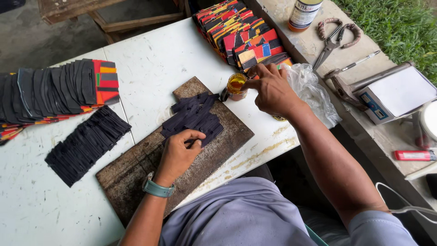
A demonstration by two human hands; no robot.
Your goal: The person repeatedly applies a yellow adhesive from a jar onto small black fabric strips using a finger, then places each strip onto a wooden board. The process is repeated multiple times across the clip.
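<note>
1. A person in a grey shirt works at a white painted table [159, 68] with two bare hands, a teal wristwatch [157, 188] on the left wrist.

2. At centre frame the left hand [178, 152] presses down, fingers curled, on a loose heap of dark cloth strips [193, 116]; the pieces overlap too much to count. The heap's long axis runs from lower left to upper right.

3. The heap lies on one worn brown wooden board [136, 168], a rectangle set at a slant, its long axis running from lower left to upper right across the table.

4. Just above centre, the right hand [273, 91] is pinched shut at the mouth of one small glass jar of amber glue [236, 86], which stands upright on the table beside the board's upper corner. Whether the fingers hold a tool I cannot tell.

5. Two fanned rows of dark pieces lie at left: one all black [86, 143], one with red and orange ends [59, 91].

6. One stack of red, yellow and black patches [241, 32] sits at the upper centre, beside a crumpled clear plastic bag [312, 91].

7. On the concrete ledge [396, 141] at right: one bottle with a label [304, 13], one pair of scissors with wrapped handles [334, 38], one pen [362, 60], one white box [393, 93] and one red lighter [414, 155].
</note>
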